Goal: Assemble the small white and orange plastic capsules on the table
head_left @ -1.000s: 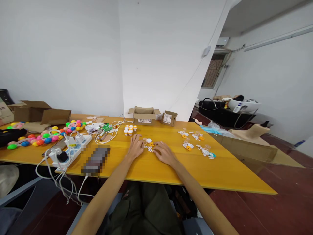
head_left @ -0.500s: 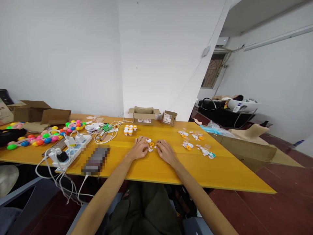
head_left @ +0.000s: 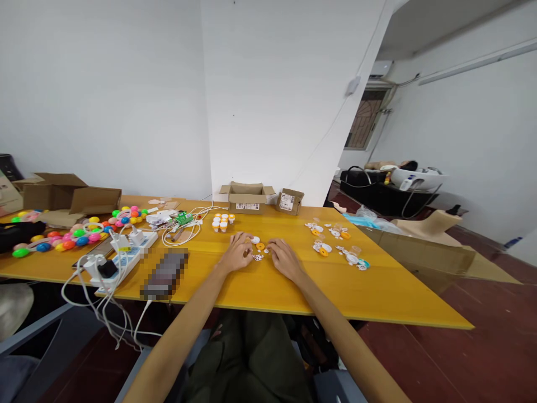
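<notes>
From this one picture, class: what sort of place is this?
Probably a small hand-assembly workroom: a yellow table strewn with small plastic parts, open cardboard boxes, a loaded power strip.

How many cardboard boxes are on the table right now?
4. Large open box and second box at far left; labelled open box at far edge centre; small box right of it. More may hide off-frame left.

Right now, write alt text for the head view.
Left hand and right hand rest on a yellow table with small orange and white parts between them. More parts lie to the right; a power strip and coloured balls to the left.
</notes>
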{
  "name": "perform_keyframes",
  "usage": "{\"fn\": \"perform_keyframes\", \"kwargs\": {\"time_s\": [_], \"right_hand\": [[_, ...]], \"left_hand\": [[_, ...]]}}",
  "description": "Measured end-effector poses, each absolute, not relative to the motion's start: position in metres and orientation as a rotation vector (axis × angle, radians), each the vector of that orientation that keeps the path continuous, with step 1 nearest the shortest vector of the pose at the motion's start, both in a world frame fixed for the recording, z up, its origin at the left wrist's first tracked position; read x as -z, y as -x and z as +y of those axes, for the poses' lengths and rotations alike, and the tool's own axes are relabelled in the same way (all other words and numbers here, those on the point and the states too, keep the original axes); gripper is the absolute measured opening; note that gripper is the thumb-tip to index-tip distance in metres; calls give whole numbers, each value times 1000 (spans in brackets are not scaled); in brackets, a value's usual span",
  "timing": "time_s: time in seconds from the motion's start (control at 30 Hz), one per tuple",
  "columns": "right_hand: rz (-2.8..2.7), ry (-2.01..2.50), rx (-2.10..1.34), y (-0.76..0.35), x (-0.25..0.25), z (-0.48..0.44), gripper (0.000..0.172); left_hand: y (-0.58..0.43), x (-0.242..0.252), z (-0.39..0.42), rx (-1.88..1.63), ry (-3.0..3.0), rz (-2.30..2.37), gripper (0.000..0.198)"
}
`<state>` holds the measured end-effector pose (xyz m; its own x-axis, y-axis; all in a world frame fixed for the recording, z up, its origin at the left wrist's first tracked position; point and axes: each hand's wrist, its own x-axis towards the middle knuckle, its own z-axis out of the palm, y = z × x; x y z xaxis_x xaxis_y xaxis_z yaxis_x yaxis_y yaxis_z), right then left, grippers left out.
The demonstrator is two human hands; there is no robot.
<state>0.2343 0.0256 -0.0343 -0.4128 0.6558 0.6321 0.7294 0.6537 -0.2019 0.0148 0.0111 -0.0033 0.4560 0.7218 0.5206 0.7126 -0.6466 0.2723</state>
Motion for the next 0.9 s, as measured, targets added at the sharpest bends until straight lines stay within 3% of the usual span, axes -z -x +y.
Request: {"fn": "perform_keyframes", "kwargs": {"time_s": [0.2, 0.5, 0.9], "right_hand": [[-2155, 1046, 110, -233, 28, 20, 33], [-2271, 960, 114, -229, 22, 11, 19], [-2305, 967, 111, -228, 20, 10, 22]], "left_hand": [[-17, 1, 12, -1092, -2604, 1425, 16], [-13, 11, 22, -1188, -2504, 1578, 16], [-15, 8, 14, -985, -2607, 1462, 20]]}}
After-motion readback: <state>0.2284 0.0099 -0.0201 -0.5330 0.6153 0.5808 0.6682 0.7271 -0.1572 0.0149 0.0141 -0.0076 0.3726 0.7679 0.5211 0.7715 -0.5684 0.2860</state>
